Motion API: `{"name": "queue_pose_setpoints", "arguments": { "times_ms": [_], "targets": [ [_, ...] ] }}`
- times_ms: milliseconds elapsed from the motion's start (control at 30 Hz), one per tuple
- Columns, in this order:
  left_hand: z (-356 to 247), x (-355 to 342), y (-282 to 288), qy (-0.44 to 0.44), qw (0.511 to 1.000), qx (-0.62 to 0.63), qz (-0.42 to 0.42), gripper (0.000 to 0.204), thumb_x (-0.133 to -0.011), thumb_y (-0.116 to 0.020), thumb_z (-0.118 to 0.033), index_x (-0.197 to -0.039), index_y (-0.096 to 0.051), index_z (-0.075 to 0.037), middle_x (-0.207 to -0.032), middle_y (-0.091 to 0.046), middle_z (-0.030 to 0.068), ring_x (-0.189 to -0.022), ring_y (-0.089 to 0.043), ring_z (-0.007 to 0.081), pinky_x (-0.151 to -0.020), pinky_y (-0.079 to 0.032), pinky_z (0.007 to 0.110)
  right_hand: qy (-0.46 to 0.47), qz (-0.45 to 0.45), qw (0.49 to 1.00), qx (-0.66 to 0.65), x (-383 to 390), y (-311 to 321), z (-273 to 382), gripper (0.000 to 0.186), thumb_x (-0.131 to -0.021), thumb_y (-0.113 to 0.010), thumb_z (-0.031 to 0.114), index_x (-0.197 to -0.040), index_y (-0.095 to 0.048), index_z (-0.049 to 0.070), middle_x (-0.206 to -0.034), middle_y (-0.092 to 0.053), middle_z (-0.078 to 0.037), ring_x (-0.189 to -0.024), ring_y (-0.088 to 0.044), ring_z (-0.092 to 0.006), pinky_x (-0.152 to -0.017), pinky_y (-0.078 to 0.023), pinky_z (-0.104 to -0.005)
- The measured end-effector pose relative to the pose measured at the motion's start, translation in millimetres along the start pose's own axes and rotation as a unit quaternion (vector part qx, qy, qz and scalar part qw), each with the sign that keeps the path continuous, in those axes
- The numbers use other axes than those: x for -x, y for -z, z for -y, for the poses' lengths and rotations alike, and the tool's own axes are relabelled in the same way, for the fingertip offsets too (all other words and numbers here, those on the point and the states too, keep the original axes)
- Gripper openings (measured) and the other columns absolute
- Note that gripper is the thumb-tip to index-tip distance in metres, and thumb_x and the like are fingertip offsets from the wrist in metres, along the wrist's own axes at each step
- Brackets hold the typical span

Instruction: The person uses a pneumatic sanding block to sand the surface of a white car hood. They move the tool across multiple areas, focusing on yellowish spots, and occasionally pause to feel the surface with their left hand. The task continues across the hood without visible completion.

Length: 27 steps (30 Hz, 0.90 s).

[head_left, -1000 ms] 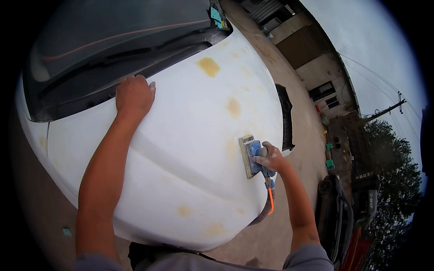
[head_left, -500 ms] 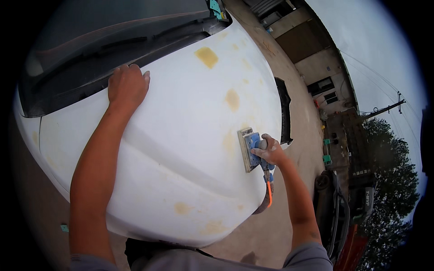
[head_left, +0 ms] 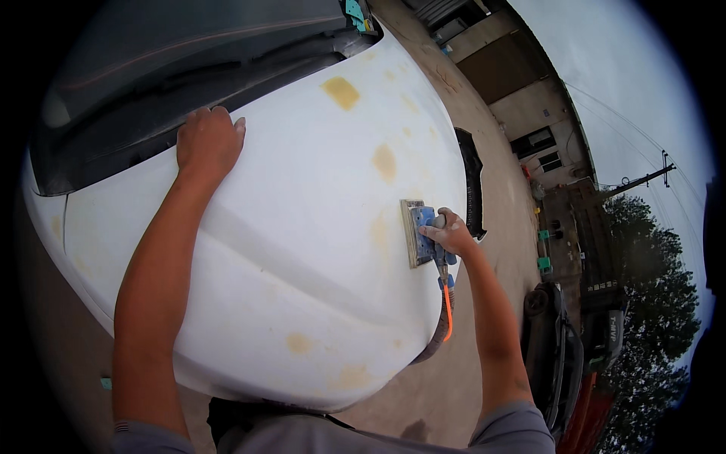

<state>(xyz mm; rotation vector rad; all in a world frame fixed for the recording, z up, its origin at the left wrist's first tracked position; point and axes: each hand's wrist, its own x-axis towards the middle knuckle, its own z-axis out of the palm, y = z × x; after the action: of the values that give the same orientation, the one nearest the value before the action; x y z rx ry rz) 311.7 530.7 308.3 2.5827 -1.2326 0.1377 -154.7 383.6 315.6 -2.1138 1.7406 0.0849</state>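
A white car hood (head_left: 318, 197) with several yellowish filler patches (head_left: 341, 92) spreads out before me. My right hand (head_left: 451, 231) is closed around the grey knob of a blue sander (head_left: 425, 233), near the hood's right edge. The sander's rectangular pad faces the hood; whether it presses fully flat is hard to tell. An orange hose (head_left: 449, 314) and a thicker dark hose (head_left: 435, 344) trail from its lower end. My left hand (head_left: 209, 144) rests at the hood's rear edge by the windshield, fingers curled over that edge with their tips hidden.
Beyond the left hand lie the dark windshield (head_left: 189, 38) and its wiper (head_left: 200, 73). A black car part (head_left: 470, 181) stands past the hood's right edge. Farther right are a parked dark car (head_left: 550, 340), a building (head_left: 522, 98) and trees (head_left: 643, 280).
The sander, in my right hand, has slid a short way farther from me along the hood's right side. My left hand stays at the rear edge. The whole view has shifted slightly.
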Motion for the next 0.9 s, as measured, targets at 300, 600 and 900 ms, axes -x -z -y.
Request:
{"name": "queue_pose_setpoints", "arguments": {
  "times_ms": [300, 600, 900],
  "targets": [
    [-0.8, 1.4, 1.7, 0.007, 1.000, 0.012, 0.007, 0.042, -0.107, -0.061, -0.039, -0.110, -0.075, 0.001, -0.112, -0.073, 0.0188, -0.109, -0.070, 0.0295, -0.093, -0.059, 0.042, 0.033, 0.065, 0.995, 0.069, 26.5, -8.9, -1.1, 0.098, -0.076, -0.091, 0.048, -0.142, -0.051, -0.013, -0.116, -0.072, -0.027, -0.107, -0.072, -0.0340, -0.097, -0.056, -0.0391],
    [5.1, -2.4, -4.3, -0.008, 1.000, 0.003, 0.010, 0.043, -0.107, -0.060, -0.039, -0.110, -0.075, 0.000, -0.113, -0.072, 0.0198, -0.111, -0.069, 0.0305, -0.094, -0.059, 0.042, 0.036, 0.026, 0.998, 0.044, 9.6, -12.7, -9.0, 0.101, -0.077, -0.089, 0.050, -0.145, -0.049, -0.014, -0.126, -0.069, -0.031, -0.117, -0.070, -0.0349, -0.098, -0.056, -0.0392],
    [3.7, -2.0, -2.7, 0.000, 1.000, 0.006, 0.009, 0.041, -0.107, -0.061, -0.038, -0.110, -0.075, 0.000, -0.114, -0.072, 0.0199, -0.110, -0.070, 0.0311, -0.095, -0.059, 0.043, 0.038, -0.040, 0.998, -0.032, -11.3, -3.3, -7.5, 0.100, -0.078, -0.087, 0.054, -0.142, -0.051, -0.014, -0.120, -0.070, -0.028, -0.110, -0.071, -0.0325, -0.095, -0.057, -0.0385]
  ]
}}
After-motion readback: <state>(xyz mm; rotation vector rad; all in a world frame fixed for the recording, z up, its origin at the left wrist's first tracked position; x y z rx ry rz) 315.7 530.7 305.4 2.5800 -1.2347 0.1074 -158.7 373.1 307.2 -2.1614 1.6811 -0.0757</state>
